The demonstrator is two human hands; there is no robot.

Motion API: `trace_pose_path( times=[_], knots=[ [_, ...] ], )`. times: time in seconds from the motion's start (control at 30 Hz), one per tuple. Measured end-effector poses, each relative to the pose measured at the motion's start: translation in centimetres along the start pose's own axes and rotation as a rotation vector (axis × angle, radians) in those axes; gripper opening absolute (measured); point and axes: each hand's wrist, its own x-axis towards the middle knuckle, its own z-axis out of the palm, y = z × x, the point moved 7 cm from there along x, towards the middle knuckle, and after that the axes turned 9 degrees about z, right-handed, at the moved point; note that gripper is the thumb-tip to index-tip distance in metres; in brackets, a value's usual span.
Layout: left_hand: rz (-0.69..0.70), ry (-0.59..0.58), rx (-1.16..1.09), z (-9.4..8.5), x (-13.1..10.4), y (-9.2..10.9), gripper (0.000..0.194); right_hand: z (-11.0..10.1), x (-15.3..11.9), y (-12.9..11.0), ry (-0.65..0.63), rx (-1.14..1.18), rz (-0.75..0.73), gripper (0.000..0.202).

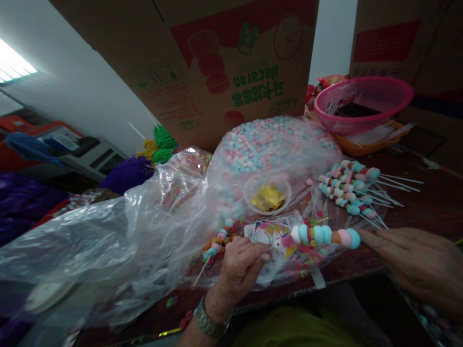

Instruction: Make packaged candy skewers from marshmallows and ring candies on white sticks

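Note:
A marshmallow skewer with pale blue, white, pink and orange pieces lies level between my hands. A small piece of patterned paper with coloured dots sits at its left end. My left hand is closed in a pinch beside that paper; its thumb and finger hide what they grip there. At the skewer's right end, the fingers of my right hand close on the last blue marshmallow; the fingertips are partly hidden. Another marshmallow skewer rests beyond my left hand, over small coloured candy rings.
Behind are a large clear bag of marshmallows and a round tub of gold pieces. Stacked marshmallow skewers lie at right, below a pink basket. A big cardboard box stands at the back. Clear plastic spreads left.

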Motion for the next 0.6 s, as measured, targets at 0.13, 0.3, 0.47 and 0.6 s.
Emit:
trace_pose_path(
  times=[0.13, 0.3, 0.47, 0.6],
  knots=[
    [-0.017, 0.017, -0.018, 0.0, -0.2, -0.2, 0.020, 0.2, -0.6, -0.1, 0.001, -0.021, 0.025, 0.036],
    [-0.067, 0.030, -0.022, 0.2, -0.8, -0.8, 0.021, 0.5, -0.8, -0.6, -0.016, -0.036, 0.017, 0.035],
    [-0.084, 0.048, 0.053, 0.3, -1.2, -1.2, 0.020, 0.4, -0.8, -1.6, -0.005, 0.003, -0.029, 0.039],
    [-0.076, 0.035, 0.175, 0.5, -1.4, -1.2, 0.018, 0.7, -1.3, -1.4, -0.081, 0.061, -0.015, 0.050]
  ],
)
